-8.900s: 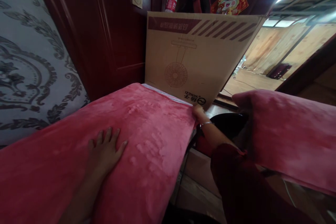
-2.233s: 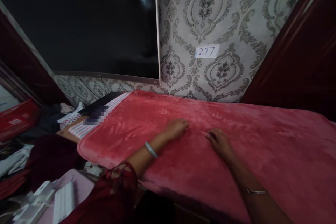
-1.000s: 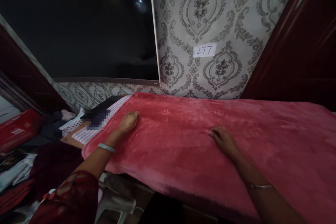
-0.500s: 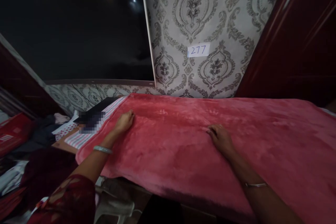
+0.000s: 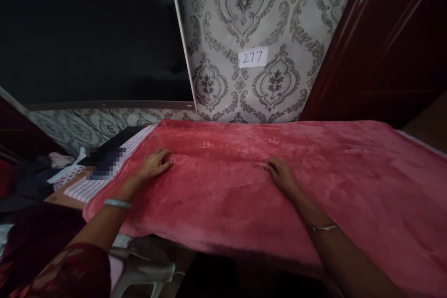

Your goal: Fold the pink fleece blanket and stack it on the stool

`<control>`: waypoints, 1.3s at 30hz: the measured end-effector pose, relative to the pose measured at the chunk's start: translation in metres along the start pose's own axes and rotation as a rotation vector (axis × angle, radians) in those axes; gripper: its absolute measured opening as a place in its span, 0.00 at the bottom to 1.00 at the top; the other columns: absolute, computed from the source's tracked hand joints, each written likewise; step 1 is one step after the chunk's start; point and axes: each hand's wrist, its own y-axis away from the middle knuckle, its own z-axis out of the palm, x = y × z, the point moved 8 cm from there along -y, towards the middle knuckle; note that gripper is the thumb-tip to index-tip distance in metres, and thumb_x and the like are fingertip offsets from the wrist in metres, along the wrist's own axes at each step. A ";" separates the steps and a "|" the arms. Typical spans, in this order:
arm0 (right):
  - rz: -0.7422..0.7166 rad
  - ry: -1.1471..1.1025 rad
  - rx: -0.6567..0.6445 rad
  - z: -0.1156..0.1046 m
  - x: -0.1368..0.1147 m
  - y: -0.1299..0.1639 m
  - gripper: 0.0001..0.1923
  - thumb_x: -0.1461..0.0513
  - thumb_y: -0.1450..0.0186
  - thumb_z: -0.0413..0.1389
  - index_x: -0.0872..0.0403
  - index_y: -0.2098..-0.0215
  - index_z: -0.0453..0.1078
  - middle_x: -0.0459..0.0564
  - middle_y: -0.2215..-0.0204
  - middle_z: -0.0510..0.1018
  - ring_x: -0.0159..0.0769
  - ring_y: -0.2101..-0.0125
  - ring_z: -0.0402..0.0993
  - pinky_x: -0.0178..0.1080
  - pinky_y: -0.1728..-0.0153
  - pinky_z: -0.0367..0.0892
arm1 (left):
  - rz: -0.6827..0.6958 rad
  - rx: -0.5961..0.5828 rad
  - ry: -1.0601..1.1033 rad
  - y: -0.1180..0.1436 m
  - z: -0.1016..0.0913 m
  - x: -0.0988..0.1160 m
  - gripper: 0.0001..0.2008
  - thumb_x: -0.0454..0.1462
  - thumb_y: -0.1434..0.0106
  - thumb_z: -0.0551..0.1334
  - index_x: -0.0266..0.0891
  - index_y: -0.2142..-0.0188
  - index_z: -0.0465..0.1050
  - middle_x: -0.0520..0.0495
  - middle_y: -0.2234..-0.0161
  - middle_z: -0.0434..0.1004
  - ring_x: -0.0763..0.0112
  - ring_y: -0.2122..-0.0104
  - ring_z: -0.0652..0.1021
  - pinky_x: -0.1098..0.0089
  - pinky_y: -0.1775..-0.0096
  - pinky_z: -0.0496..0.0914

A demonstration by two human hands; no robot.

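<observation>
A pink-red plush blanket (image 5: 223,205) lies spread over the table, its front edge hanging down. My left hand (image 5: 155,164) rests on the blanket towards its left end, thumb apart from the fingers and nothing plainly gripped. Farther right, near the middle, my right hand (image 5: 281,174) is closed, thumb and fingers pinching the blanket's top surface. A shallow crease runs across the cloth between both hands. Under the blanket's left edge a striped cloth (image 5: 82,189) shows.
A large dark television screen (image 5: 94,32) hangs above the left side. On the patterned wall is a paper label (image 5: 253,57) reading 277. A white plastic stool (image 5: 143,274) stands below the front edge. Dark clothes (image 5: 24,181) are heaped at left.
My left hand has loosened from a closed grip, its thumb and fingers now apart. My right hand keeps its pinch. The view has shifted somewhat to the right.
</observation>
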 end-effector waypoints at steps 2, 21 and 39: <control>0.000 -0.006 -0.002 -0.001 0.000 0.000 0.11 0.58 0.32 0.49 0.52 0.67 0.71 0.53 0.69 0.78 0.42 0.66 0.71 0.42 0.63 0.65 | 0.000 -0.013 -0.007 0.000 0.002 -0.001 0.16 0.45 0.38 0.55 0.41 0.57 0.73 0.42 0.57 0.76 0.61 0.57 0.77 0.63 0.52 0.70; 0.004 0.078 -0.101 0.002 -0.006 -0.007 0.07 0.61 0.33 0.53 0.53 0.66 0.74 0.52 0.66 0.80 0.41 0.63 0.73 0.42 0.59 0.65 | -0.041 0.123 -0.023 -0.004 -0.013 0.001 0.12 0.44 0.37 0.51 0.43 0.70 0.67 0.43 0.63 0.74 0.60 0.61 0.76 0.63 0.55 0.71; -0.066 0.184 -0.039 0.037 -0.039 -0.016 0.07 0.64 0.32 0.54 0.52 0.70 0.68 0.51 0.68 0.75 0.40 0.65 0.68 0.39 0.62 0.61 | 0.003 0.119 -0.181 -0.002 -0.013 0.021 0.10 0.41 0.36 0.54 0.41 0.68 0.72 0.39 0.62 0.76 0.54 0.57 0.74 0.57 0.51 0.67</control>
